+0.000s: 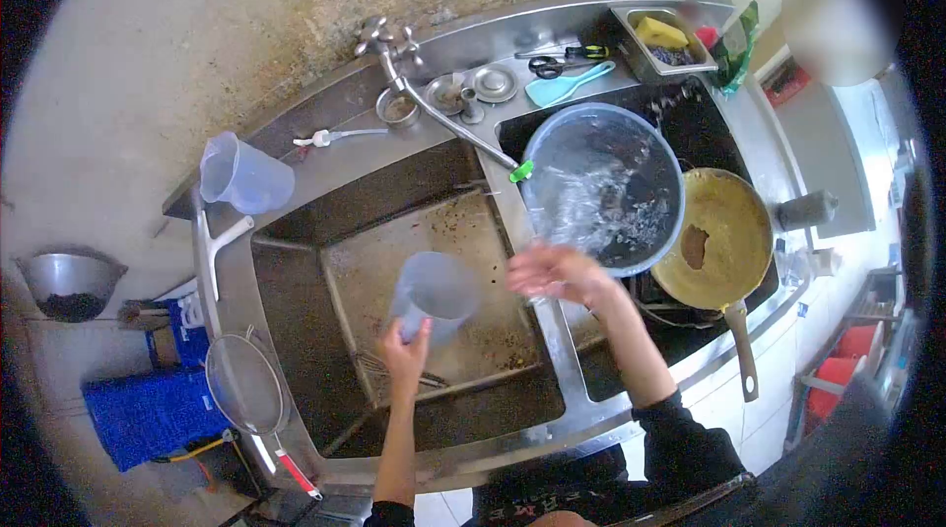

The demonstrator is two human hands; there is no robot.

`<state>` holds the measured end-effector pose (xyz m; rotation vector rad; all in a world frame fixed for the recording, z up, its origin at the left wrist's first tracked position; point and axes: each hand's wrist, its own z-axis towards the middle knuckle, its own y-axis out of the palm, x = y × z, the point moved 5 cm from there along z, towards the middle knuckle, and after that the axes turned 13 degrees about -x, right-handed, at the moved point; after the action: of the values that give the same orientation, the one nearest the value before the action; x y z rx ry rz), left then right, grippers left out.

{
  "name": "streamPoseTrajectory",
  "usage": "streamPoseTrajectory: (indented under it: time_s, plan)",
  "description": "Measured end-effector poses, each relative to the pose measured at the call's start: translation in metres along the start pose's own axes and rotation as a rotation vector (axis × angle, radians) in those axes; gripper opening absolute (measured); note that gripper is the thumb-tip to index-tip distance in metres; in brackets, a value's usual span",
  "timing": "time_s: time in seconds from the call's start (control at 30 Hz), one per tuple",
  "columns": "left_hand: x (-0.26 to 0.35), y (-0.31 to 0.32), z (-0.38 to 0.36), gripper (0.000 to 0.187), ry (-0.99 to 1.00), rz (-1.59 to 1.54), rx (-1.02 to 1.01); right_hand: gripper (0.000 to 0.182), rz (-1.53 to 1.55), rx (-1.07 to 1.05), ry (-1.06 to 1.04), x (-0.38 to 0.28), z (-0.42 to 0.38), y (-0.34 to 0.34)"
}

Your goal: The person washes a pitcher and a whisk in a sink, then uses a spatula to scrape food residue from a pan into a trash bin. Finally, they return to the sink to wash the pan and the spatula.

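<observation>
My left hand (406, 355) is closed on a translucent plastic jug (434, 293), held tilted above the left sink basin (463, 241). A whisk (379, 369) lies in that basin, partly hidden behind the jug and hand. My right hand (564, 274) is at the near left rim of a blue-grey plastic tub (680, 187), somewhat blurred, its fingers stretched out to the left with nothing seen in them. Churning water (606, 197) is in the tub. The faucet (458, 128), with a green piece at its spout, reaches over the tub's left rim.
A dirty frying pan (734, 241) sits right of the tub, its handle toward me. On the back ledge are a turquoise spatula (570, 85), scissors (557, 66) and a metal container (650, 59) with a yellow sponge. At left are another plastic jug (251, 177) and a strainer (244, 384).
</observation>
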<state>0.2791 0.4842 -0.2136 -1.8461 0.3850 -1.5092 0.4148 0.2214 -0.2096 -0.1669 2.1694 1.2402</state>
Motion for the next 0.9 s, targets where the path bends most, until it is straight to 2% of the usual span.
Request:
streamPoseTrajectory:
  time_s: [0.03,0.07,0.1,0.13,0.17,0.23,0.27,0.33,0.37,0.4,0.43,0.47,0.5,0.57,0.6,0.63,0.67,0.7,0.73,0.77,0.8,0.83,0.87,0.9]
  plan:
    - [0.009,0.009,0.000,0.034,0.000,-0.025,-0.119,0.038,0.020,-0.029,0.001,0.003,0.002,0.030]
    - [0.015,0.011,0.000,0.034,0.007,-0.020,-0.125,0.035,-0.189,0.047,-0.059,-0.008,-0.008,0.032]
    - [0.026,0.013,0.001,0.034,0.108,0.026,-0.142,0.033,-0.403,0.123,-0.117,-0.017,-0.018,0.030]
    - [0.036,0.014,0.002,0.033,0.209,0.070,-0.156,0.032,-0.654,0.345,-0.172,-0.034,-0.033,0.006]
    - [0.044,0.013,0.005,0.033,0.213,0.072,-0.155,0.030,-0.903,0.571,-0.223,-0.053,-0.052,-0.028]
    - [0.065,0.005,0.006,0.030,0.383,-0.093,-0.028,0.036,-1.160,1.154,-0.356,-0.067,-0.082,-0.116]
    - [0.062,0.006,0.004,0.030,0.383,-0.098,-0.026,0.036,-1.166,1.155,-0.356,-0.060,-0.082,-0.147]
    - [0.057,0.012,0.009,0.028,0.463,-0.079,-0.071,0.026,-0.568,0.911,-0.024,-0.020,-0.058,-0.218]
    - [0.057,0.014,0.016,0.028,0.468,-0.082,-0.069,0.029,-0.962,0.651,-0.410,-0.008,-0.035,-0.217]
    - [0.058,0.017,0.016,0.027,0.511,-0.041,-0.058,0.031,-0.154,0.524,-0.091,-0.022,-0.034,-0.116]
    - [0.058,0.019,0.010,0.027,0.542,0.005,-0.059,0.033,-0.147,0.231,-0.085,-0.020,-0.022,-0.057]
    - [0.062,0.021,0.012,0.024,0.508,0.062,-0.110,0.034,-0.189,0.033,0.044,-0.018,-0.017,-0.001]
    - [0.064,0.026,0.012,0.024,0.507,0.068,-0.118,0.034,-0.253,0.007,0.080,-0.024,-0.019,0.042]
    - [0.062,0.028,0.021,0.023,0.373,-0.173,-0.078,0.031,-0.556,0.108,-0.174,-0.028,-0.019,0.008]
    - [0.065,0.026,0.027,0.023,0.374,-0.173,-0.076,0.030,-0.933,0.504,-0.212,-0.039,-0.031,-0.038]
    - [0.062,0.024,0.033,0.024,0.282,-0.204,-0.057,0.029,-1.300,0.910,-0.240,-0.054,-0.048,-0.081]
    - [0.059,0.021,0.036,0.025,0.189,-0.237,-0.034,0.028,-1.307,1.085,-0.200,-0.057,-0.060,-0.127]
    - [0.055,0.021,0.039,0.025,0.184,-0.247,-0.024,0.028,-1.315,1.260,-0.163,-0.062,-0.071,-0.155]
    - [0.037,0.027,0.046,0.028,0.027,-0.295,-0.060,0.028,-1.331,1.256,-0.166,-0.064,-0.068,-0.152]
    - [0.018,0.034,0.052,0.031,-0.127,-0.340,-0.101,0.027,-0.750,0.989,-0.175,-0.049,-0.056,-0.162]
    - [0.000,0.044,0.059,0.033,-0.096,-0.288,-0.056,0.026,-0.182,0.687,-0.167,-0.028,-0.038,-0.156]
    - [0.009,0.043,0.064,0.033,-0.099,-0.290,-0.057,0.026,-0.008,0.310,-0.239,-0.022,-0.020,-0.129]
    - [0.024,0.041,0.068,0.035,-0.173,-0.208,-0.147,0.033,-0.171,0.322,-0.027,-0.030,-0.015,-0.065]
    - [0.030,0.042,0.066,0.037,-0.249,-0.118,-0.245,0.034,-0.150,0.127,0.029,-0.033,-0.011,0.002]
